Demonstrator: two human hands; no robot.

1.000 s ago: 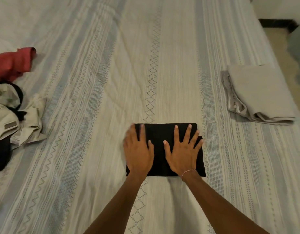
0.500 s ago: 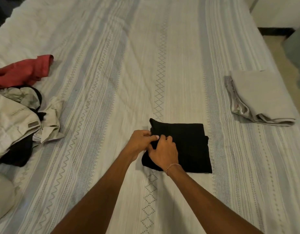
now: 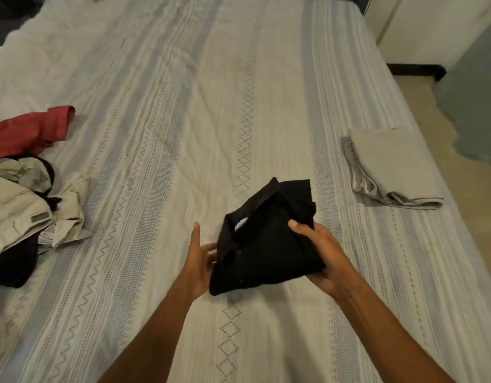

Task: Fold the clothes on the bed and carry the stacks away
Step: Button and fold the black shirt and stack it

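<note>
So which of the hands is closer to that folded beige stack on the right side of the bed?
Right. The right hand grips the folded black shirt on the side facing the folded beige stack. The left hand is at the shirt's far side, farther away.

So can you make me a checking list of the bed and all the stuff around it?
Surface: striped bed, wrinkled.
Job's things: folded black shirt held above the bed; folded beige cloth lying at the right.
Clutter: unfolded pile at the left, red garment behind it.
Grippers: right hand grips the shirt; left hand touches its edge, fingers straight.
Cables: nothing seen.
Surroundings: floor and wall at the right.
</note>
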